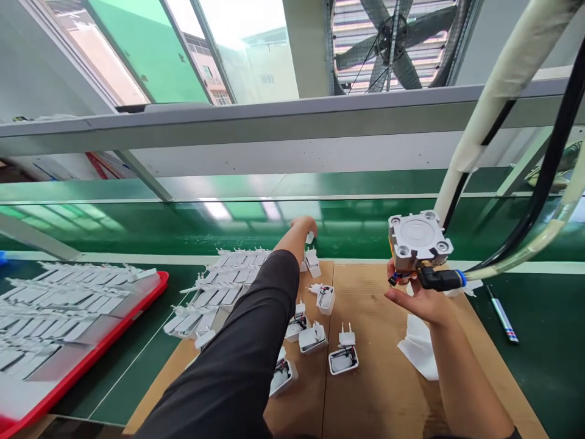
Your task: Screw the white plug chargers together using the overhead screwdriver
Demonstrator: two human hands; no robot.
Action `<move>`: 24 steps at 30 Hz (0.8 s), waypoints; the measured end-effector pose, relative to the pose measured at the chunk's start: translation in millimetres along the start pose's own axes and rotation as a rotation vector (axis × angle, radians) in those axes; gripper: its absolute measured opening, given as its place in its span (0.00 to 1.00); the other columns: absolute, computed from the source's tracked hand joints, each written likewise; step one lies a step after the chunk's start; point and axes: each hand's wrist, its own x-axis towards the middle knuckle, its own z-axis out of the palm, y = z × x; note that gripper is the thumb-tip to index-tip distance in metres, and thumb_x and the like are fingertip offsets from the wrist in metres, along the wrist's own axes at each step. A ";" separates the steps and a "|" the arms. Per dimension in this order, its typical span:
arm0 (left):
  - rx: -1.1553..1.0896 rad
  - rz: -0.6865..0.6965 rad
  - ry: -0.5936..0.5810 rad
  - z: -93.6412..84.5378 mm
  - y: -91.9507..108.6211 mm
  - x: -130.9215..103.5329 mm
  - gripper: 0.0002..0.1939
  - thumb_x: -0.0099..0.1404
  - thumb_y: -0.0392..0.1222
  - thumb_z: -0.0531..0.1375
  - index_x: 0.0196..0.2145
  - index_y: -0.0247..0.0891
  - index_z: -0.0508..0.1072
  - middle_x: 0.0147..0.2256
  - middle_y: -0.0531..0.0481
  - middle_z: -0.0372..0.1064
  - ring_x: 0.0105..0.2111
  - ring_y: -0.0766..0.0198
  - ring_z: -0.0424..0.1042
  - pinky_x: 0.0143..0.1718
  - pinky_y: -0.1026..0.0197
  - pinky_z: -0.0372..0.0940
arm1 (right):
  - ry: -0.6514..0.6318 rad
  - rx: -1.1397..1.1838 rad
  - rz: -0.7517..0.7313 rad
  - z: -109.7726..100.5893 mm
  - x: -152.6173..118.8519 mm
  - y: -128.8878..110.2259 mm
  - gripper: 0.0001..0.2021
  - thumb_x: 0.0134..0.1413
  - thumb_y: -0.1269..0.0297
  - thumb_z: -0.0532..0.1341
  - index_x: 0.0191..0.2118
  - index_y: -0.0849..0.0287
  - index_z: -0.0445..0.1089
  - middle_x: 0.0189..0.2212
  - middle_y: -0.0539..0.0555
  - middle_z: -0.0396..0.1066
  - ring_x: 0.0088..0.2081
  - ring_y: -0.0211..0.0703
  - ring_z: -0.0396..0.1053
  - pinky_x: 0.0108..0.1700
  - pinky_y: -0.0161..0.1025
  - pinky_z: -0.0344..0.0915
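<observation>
Head view, white case, dark wires

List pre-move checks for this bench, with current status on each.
1. Fingers clear of metal block: not ok, right hand is close up under it.
2. Left hand grip on the far white piece: cannot tell, the hand hides most of it.
3. Nearest wired housing open side up: ok, wires visible inside.
4. Brown board free of loose sheets: not ok, white sheet lies beside the right forearm.
5. Marker off the board: ok, it's on the green surface.
</observation>
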 end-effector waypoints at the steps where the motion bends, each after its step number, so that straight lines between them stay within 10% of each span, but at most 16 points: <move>1: 0.060 -0.066 -0.059 0.1 0.6 -1.9 0.19 0.44 0.47 0.75 0.32 0.35 0.77 0.36 0.41 0.77 0.48 0.44 0.74 0.52 0.45 0.65 | 0.019 -0.008 -0.011 0.1 0.6 0.5 0.21 0.44 0.44 0.70 0.37 0.54 0.70 0.29 0.53 0.68 0.31 0.45 0.68 0.34 0.44 0.70; 7: 0.259 -0.056 -0.143 -11.8 26.5 -31.5 0.24 0.45 0.37 0.71 0.43 0.36 0.78 0.46 0.37 0.76 0.52 0.41 0.70 0.53 0.46 0.64 | -0.003 -0.009 -0.021 0.4 4.5 -0.1 0.22 0.44 0.41 0.70 0.31 0.56 0.70 0.32 0.55 0.70 0.30 0.42 0.66 0.30 0.41 0.66; 12: 0.256 0.456 -0.134 -8.9 81.2 -112.8 0.24 0.53 0.36 0.65 0.50 0.44 0.76 0.46 0.47 0.76 0.51 0.50 0.71 0.54 0.54 0.61 | -0.058 0.018 0.096 -10.6 -1.5 -6.3 0.25 0.38 0.42 0.73 0.31 0.57 0.68 0.24 0.50 0.65 0.24 0.37 0.60 0.25 0.37 0.60; 17: 0.222 1.144 -0.141 25.2 118.2 -225.5 0.22 0.55 0.27 0.59 0.45 0.45 0.78 0.40 0.47 0.77 0.47 0.55 0.73 0.52 0.55 0.63 | -0.020 0.067 0.152 -20.0 -21.6 -19.4 0.29 0.32 0.42 0.76 0.34 0.56 0.67 0.24 0.48 0.64 0.24 0.36 0.60 0.24 0.36 0.59; 24: 0.012 1.483 0.017 95.8 115.5 -307.9 0.14 0.65 0.28 0.58 0.37 0.47 0.77 0.45 0.51 0.78 0.61 0.61 0.66 0.65 0.51 0.58 | 0.029 0.087 0.160 -10.4 -48.8 -34.9 0.33 0.31 0.37 0.74 0.38 0.54 0.65 0.28 0.48 0.66 0.28 0.39 0.65 0.28 0.38 0.66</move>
